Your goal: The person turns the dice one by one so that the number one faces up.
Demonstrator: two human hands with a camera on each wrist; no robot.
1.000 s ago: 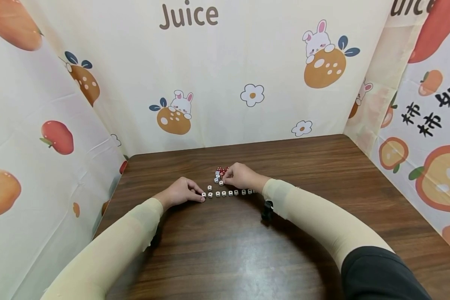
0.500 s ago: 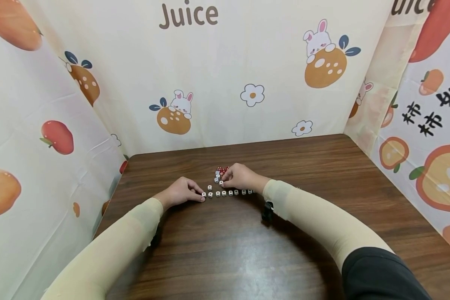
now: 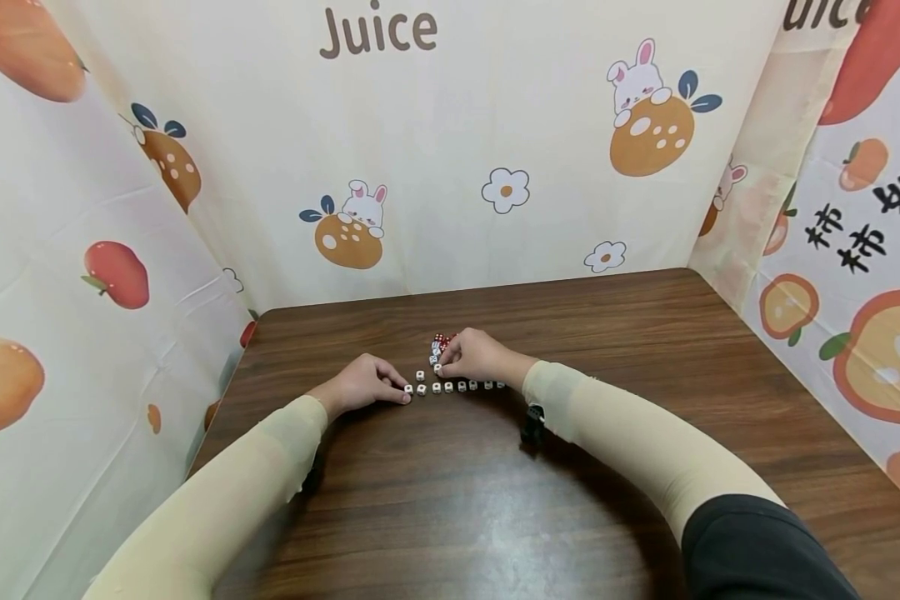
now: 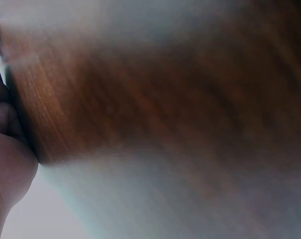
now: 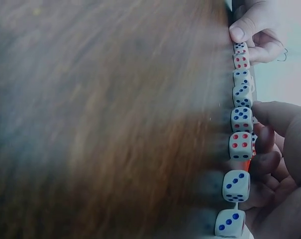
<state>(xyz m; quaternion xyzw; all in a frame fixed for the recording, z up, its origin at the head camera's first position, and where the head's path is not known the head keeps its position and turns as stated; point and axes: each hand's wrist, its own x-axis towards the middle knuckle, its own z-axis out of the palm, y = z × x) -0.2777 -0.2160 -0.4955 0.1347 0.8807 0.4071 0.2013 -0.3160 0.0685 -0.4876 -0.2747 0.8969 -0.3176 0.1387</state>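
A row of white dice (image 3: 448, 387) runs across the wooden table. At its left end, my left hand (image 3: 362, 383) holds the last die (image 3: 408, 389) between thumb and finger; the right wrist view shows this hand (image 5: 257, 27) at the far end. Behind the row, my right hand (image 3: 480, 354) pinches another white die (image 3: 438, 369). A single die (image 3: 420, 376) stands behind the row's left part. In the right wrist view, the right hand's fingers (image 5: 274, 117) are partly hidden by the row. Only part of the left hand (image 4: 6, 129) shows in the left wrist view.
Beyond the right hand lies a cluster of red dice (image 3: 439, 339) and white dice (image 3: 434, 354), partly covered by that hand. The brown table (image 3: 420, 500) reaches back to a printed cloth (image 3: 435, 233), with more cloth at both sides.
My right hand has shifted slightly left and nearer the row, taking its die along, closer to the single die. The left hand stays at the row's end.
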